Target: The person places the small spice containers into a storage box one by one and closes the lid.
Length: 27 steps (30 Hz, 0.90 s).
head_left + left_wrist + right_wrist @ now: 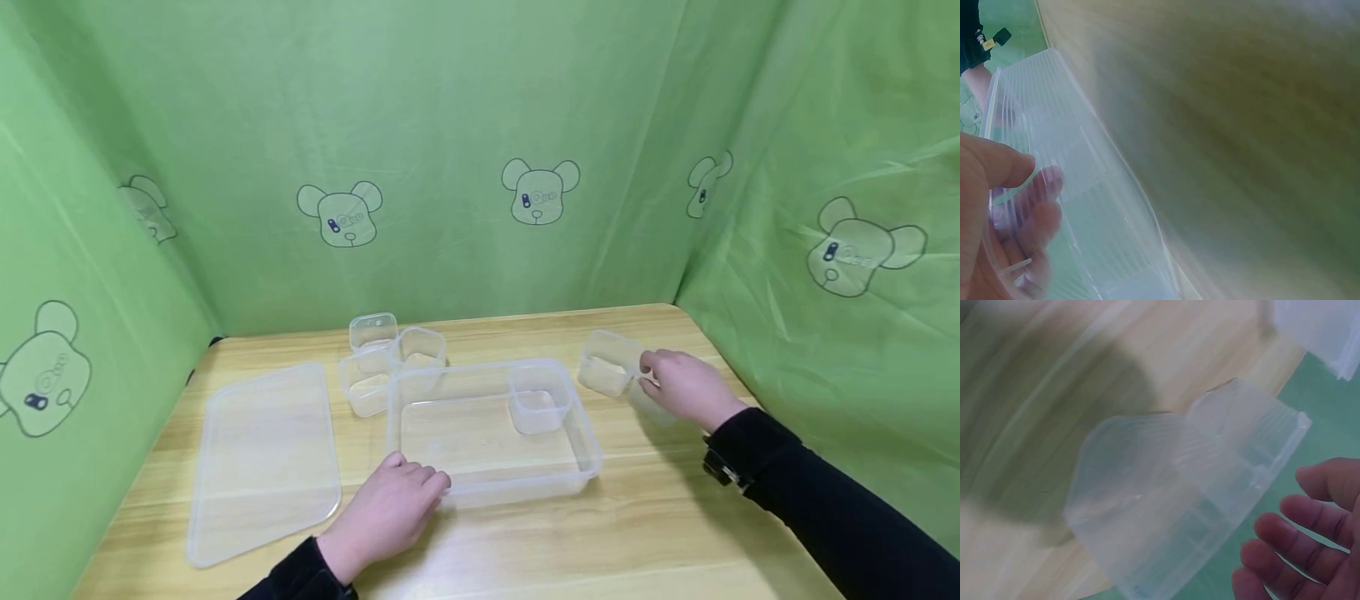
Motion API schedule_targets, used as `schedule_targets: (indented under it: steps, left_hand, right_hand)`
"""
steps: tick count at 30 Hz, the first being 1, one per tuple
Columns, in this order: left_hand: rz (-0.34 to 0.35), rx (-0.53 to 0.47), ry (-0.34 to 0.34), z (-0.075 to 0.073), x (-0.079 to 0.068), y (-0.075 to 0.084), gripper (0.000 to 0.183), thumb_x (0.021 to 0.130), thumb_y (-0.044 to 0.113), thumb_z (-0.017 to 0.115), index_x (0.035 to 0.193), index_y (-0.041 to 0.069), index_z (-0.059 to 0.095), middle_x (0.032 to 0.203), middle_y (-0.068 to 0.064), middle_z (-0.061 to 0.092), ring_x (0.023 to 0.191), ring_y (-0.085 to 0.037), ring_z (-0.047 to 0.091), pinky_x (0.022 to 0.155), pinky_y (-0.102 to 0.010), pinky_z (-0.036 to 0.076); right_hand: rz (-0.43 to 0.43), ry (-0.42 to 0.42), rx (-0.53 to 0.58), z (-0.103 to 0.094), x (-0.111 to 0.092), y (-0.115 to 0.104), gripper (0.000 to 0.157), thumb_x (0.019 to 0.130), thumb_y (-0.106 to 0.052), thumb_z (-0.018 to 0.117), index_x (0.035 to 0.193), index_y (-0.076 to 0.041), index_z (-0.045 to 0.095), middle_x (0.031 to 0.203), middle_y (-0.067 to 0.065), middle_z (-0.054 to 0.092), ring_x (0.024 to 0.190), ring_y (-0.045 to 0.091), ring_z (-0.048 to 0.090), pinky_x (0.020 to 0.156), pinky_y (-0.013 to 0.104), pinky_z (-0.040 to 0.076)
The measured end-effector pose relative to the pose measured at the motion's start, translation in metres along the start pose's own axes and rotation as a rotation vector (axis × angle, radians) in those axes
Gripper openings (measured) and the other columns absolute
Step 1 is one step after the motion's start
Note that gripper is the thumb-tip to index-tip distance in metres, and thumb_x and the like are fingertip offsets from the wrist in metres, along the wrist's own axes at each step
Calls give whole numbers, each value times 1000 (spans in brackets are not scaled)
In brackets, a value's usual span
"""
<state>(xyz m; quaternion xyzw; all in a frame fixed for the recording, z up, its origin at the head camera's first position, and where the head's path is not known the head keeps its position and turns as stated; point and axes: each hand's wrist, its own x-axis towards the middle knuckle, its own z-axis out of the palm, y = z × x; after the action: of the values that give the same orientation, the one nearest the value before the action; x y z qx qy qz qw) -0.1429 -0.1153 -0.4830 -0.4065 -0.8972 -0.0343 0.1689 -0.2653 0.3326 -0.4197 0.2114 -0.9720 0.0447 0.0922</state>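
Observation:
A large clear plastic box [517, 487] lies open-topped on the table, with one small clear container [540, 412] in its back right corner. My left hand [393, 508] grips the box's near wall at the rim; the left wrist view shows the thumb on one side and fingers through the plastic. Right of the box, my right hand [688, 387] hovers over two small clear containers, one [603, 377] farther back and one [654, 407] partly hidden under the hand. In the right wrist view its loosely bent fingers [1279, 531] are apart from both containers [1129, 500].
Three small clear containers [367, 392] cluster behind the box's left back corner. A flat translucent lid [262, 458] lies on the left of the wooden table [525, 558]. Green curtains [450, 275] with bear faces stand along the back and sides.

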Motion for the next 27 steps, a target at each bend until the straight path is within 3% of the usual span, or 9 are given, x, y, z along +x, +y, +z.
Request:
schedule_targets:
  steps: [17,24,27]
  left_hand:
    - [-2,-9,-4,-1,0,0,7,95,22,64,100,19,60,80,9,64,69,-8,59,70,-26,37]
    - [1,-8,-5,-2,0,0,7,95,22,64,100,19,60,80,9,64,70,-8,59,70,-26,37]
    - [-2,-9,-7,-2,0,0,7,95,22,64,100,19,61,81,9,65,71,-8,60,70,-26,37]
  right_hand:
    - [63,-97,25,14,-8,9,20,93,-18,64,99,1,63,68,0,54,59,15,48,56,39,46]
    - [65,-123,44,20,-11,10,13,93,-15,63,87,-9,54,66,0,49,59,18,45,50,36,40]
    - [48,-113,37,22,-11,10,12,92,-13,64,87,-9,54,67,1,53,59,19,50,50,39,44]
